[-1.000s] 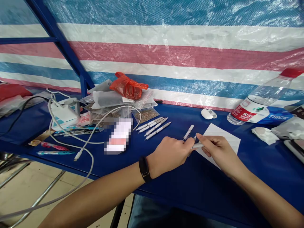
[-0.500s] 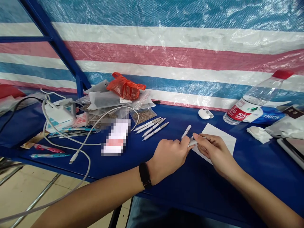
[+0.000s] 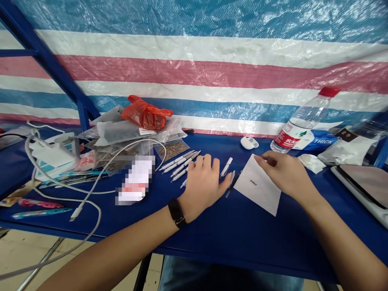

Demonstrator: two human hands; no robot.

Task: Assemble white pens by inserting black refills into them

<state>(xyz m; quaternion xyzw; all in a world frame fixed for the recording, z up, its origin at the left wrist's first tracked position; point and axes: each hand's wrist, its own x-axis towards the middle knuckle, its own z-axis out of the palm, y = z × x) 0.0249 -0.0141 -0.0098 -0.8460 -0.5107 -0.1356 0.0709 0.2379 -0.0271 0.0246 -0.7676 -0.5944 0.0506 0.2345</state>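
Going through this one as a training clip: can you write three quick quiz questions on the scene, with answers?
1. Multiple choice: what lies on the white sheet of paper?
A) a blue plastic pen
B) a small, dark, coil-like piece
C) a red bottle cap

2. True or false: the left hand, spread over the white-and-grey pens, has a black wristband at its wrist.

3. Fill in: the knotted red plastic bag rests on a pile of ____.

Key:
1. B, the small, dark, coil-like piece
2. True
3. translucent plastic bags
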